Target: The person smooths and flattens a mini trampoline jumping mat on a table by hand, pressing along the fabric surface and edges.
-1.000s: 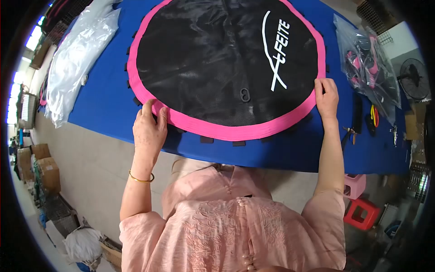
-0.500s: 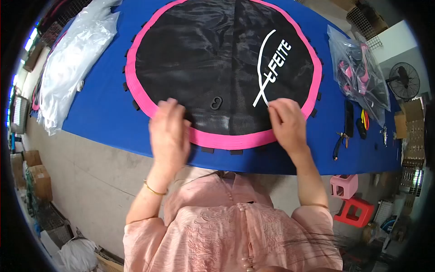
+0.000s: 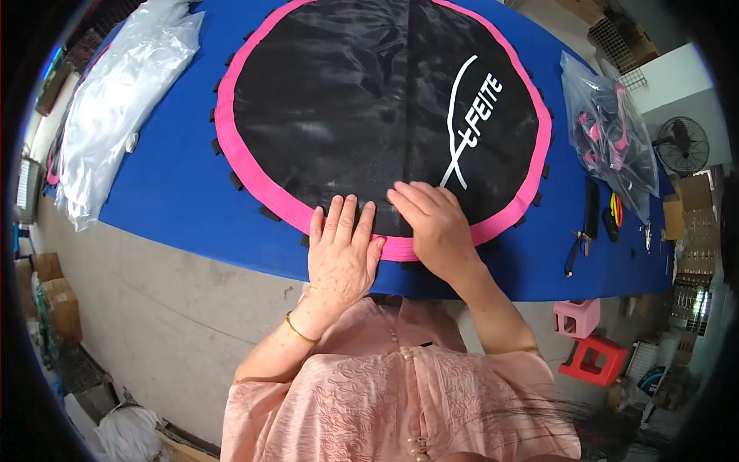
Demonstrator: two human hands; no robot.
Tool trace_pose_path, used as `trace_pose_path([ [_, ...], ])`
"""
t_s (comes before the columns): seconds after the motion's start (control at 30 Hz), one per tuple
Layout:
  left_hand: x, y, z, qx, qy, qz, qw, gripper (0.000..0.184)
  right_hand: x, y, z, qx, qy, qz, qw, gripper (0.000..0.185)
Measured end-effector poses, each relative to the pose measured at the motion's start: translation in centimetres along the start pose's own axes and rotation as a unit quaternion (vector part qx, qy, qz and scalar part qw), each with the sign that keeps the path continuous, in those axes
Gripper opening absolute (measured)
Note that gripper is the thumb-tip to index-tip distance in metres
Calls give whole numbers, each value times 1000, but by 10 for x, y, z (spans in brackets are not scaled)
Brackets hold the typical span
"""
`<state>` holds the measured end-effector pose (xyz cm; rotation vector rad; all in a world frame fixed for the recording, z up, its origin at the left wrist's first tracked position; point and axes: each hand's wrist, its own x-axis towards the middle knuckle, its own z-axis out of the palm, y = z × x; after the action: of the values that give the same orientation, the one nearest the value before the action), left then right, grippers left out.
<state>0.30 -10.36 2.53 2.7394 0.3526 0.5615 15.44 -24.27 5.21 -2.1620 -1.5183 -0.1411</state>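
Black mat [image 3: 331, 115] on blue table [image 3: 165, 204]; left hand [image 3: 340, 258] flat across its near pink rim [image 3: 396, 249], fingers slightly apart; right hand [image 3: 440, 231] alongside, fingers together, bent; whether gripping, I cannot tell

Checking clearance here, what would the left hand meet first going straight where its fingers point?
Just more of the black mat; ahead of the left hand, the way looks free to the picture's top edge, though depth is hard to judge.
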Motion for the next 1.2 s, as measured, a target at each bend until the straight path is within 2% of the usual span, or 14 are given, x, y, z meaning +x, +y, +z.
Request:
trace_pose_path([
  [0.17, 2, -1, -1, 4, -8, 7, 1000, 52, -28, -4, -8, -106, -2, 63, 992, 48],
  [0.43, 3, 0, -1, 8, -4, 11, 1000, 52, -25, -33, 14, -125, 2, 69, 990, 50],
  [0.57, 3, 2, -2, 15, -1, 10, 1000, 51, -7, -11, 12, -152, 6, 79, 985, 51],
  [0.73, 3, 0, -1, 17, 5, 13, 1000, 50, -12, -14, 10, -150, 4, 78, 986, 52],
  [0.8, 2, -1, -1, 12, 5, 11, 1000, 50, -24, -28, 4, -132, -42, 74, 988, 53],
  [0.87, 2, -1, -1, 10, 7, 8, 1000, 50, -32, -39, 4, -123, -44, 74, 989, 53],
  [1.2, -1, -5, 7, -6, 32, 9, 999, 46, -3, -37, 19, -57, 9, 44, 997, 50],
])
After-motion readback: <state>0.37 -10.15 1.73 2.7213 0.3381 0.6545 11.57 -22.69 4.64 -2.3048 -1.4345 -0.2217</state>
